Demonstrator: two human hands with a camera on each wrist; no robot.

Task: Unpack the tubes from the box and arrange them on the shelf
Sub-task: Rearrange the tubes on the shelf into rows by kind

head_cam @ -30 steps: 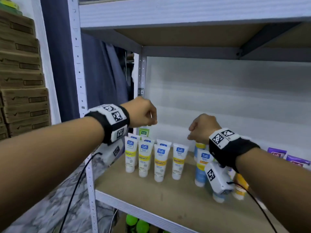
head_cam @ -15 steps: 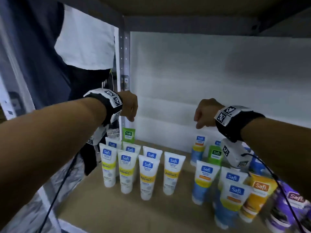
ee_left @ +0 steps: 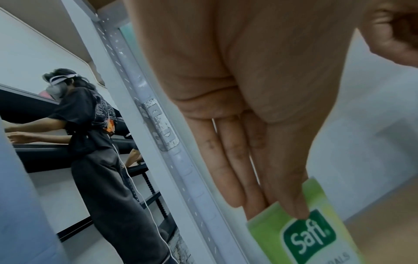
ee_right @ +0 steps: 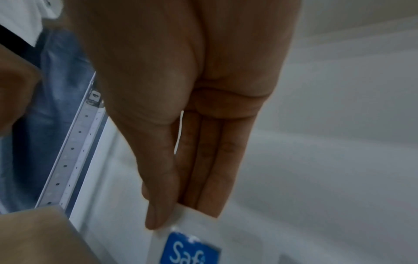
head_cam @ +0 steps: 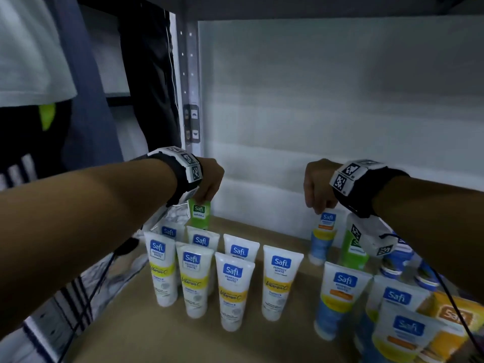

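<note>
Upright green tube (head_cam: 200,214) at shelf (head_cam: 146,334) back-left; blue-and-white tube (head_cam: 323,235) upright, back-right.

The tubes (head_cam: 231,287) look like smooth plastic with a soft shine — the green tube (head_cam: 200,214) looks the same. The shelf board (head_cam: 162,328) is matt brown, like pressed wood or card. The post (head_cam: 189,74) is grey metal with small holes. The back wall (head_cam: 327,106) is white and smooth. The wrist bands (head_cam: 358,189) look like black cloth — soft, not shiny.

"Safi" on every tube; white tubes (head_cam: 231,289) add "PERFECT WHITE".
</note>
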